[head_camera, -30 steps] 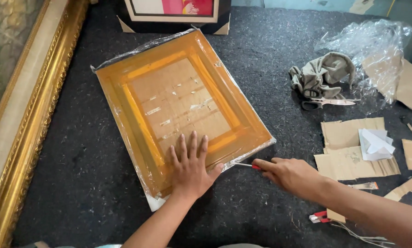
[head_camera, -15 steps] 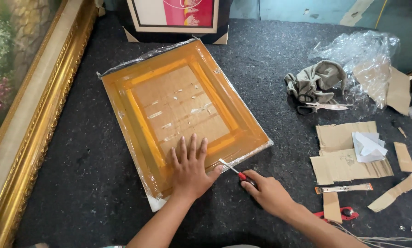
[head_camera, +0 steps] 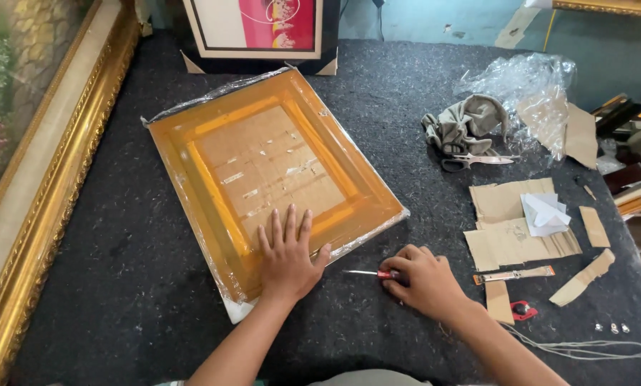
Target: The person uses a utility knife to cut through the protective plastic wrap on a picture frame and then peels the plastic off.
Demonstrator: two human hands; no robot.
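frame (head_camera: pixel 263 179), plastic-wrapped and lying centre-left on the table (head_camera: pixel 406 93), is pinned by the flat, spread left hand (head_camera: pixel 286 254) while the right hand (head_camera: pixel 420 280) grips a red-handled blade (head_camera: pixel 369 273) just beside it; a slip could nick thumb or wrap.

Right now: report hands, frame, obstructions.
Left hand flat on wrapped frame. Right hand grips small screwdriver, tip off the frame. Cardboard scraps lie right, apart.
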